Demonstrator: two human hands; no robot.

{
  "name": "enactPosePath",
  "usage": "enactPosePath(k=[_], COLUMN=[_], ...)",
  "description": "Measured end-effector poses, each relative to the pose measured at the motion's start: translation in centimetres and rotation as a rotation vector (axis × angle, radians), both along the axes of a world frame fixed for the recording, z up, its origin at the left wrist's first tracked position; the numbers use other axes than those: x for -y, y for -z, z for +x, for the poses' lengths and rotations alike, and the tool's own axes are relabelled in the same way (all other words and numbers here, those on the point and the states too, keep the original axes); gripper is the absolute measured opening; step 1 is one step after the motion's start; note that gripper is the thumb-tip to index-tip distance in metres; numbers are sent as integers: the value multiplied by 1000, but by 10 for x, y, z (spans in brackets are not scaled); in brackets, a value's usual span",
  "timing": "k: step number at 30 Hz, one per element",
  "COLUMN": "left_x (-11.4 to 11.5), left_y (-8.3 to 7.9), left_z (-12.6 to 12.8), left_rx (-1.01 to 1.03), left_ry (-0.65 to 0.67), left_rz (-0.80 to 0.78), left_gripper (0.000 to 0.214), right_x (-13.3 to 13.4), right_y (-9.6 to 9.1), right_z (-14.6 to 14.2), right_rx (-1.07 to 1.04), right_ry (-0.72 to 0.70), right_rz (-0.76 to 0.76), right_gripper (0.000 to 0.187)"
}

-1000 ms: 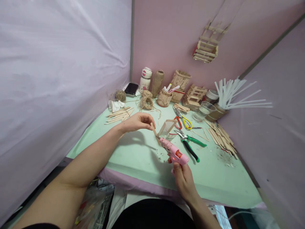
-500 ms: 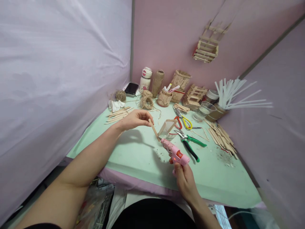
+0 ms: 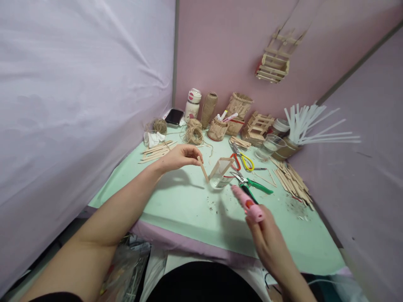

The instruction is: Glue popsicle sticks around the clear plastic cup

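Observation:
My left hand (image 3: pixel 185 157) pinches one end of a flat wooden stick (image 3: pixel 203 170) above the table, its free end pointing down toward me. Just right of the stick stands a clear container (image 3: pixel 217 180) with wooden strips around its rim. A pink hot glue gun (image 3: pixel 247 203) is gripped in my right hand (image 3: pixel 266 230), its nozzle end blurred and apart from the stick. Beyond the glue gun lie green-and-black handled pruning shears (image 3: pixel 258 186), partly covered by it. Scissors with red and yellow handles (image 3: pixel 247 161) rest behind the container.
Loose wooden sticks lie in piles at the right (image 3: pixel 292 182) and left (image 3: pixel 157 152). Along the back stand twine (image 3: pixel 193 132), a white bottle (image 3: pixel 192 105), a pen holder (image 3: pixel 217 129), a clear cup (image 3: pixel 267 149) and white glue sticks (image 3: pixel 302 123). Dark crumbs (image 3: pixel 214 203) dot the table.
My right hand has drawn the glue gun away from the stick, to the right and toward me. My left hand and the stick have hardly moved.

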State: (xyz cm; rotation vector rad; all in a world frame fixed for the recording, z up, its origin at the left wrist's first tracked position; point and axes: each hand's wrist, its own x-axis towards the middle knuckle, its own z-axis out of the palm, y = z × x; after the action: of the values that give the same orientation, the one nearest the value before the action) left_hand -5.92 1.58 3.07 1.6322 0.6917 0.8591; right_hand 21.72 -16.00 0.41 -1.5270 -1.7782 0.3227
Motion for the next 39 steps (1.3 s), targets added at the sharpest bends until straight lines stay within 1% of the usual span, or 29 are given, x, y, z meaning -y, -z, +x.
enactPosePath(k=[2, 4, 6, 9, 11, 13, 16, 18, 19, 21, 22, 24, 27, 28, 30, 34, 39], left_x=[1, 2, 5, 10, 13, 15, 16, 17, 17, 17, 18, 19, 21, 21, 21, 22, 24], left_y=[3, 7, 11, 18, 21, 23, 25, 27, 28, 30, 30, 32, 33, 33, 34, 34, 36], left_z=[3, 8, 14, 23, 27, 30, 32, 33, 33, 35, 36, 38, 40, 41, 42, 44, 48], left_rx=[-25, -40, -54, -98, -118, -118, -111, -107, -104, -102, -104, -113, -124, -127, -128, -137, -177], left_ry=[13, 16, -16, -98, -132, -145, -165, -178, -184, -189, -191, -188, -181, -181, -186, -200, -219], left_rz=[21, 41, 76, 169, 235, 288, 347, 377, 390, 412, 422, 440, 463, 468, 475, 474, 495], left_gripper=[21, 19, 17, 14, 14, 14, 14, 14, 14, 14, 14, 13, 13, 12, 11, 11, 13], right_x=[-2, -6, -8, -5, 0, 4, 5, 5, 6, 6, 6, 2, -11, -17, -30, -53, -77], right_y=[-8, -9, 0, 23, 40, 51, 55, 51, 47, 36, 29, 16, 2, -1, -6, -16, -26], right_z=[27, 60, 92, 130, 146, 153, 155, 153, 151, 144, 140, 126, 95, 83, 57, 12, -20], right_rx=[209, 450, 685, 943, 1041, 1092, 1072, 1030, 1017, 1010, 1008, 977, 866, 820, 729, 554, 379], right_ry=[93, 202, 363, 491, 536, 559, 549, 542, 544, 564, 563, 505, 298, 231, 142, 6, -85], right_rz=[41, 27, 47, -8, -50, -103, -262, -378, -413, -408, -365, -211, 71, 131, 180, 174, 259], right_gripper=[37, 39, 35, 36, 36, 35, 38, 40, 42, 48, 52, 55, 58, 57, 52, 36, 23])
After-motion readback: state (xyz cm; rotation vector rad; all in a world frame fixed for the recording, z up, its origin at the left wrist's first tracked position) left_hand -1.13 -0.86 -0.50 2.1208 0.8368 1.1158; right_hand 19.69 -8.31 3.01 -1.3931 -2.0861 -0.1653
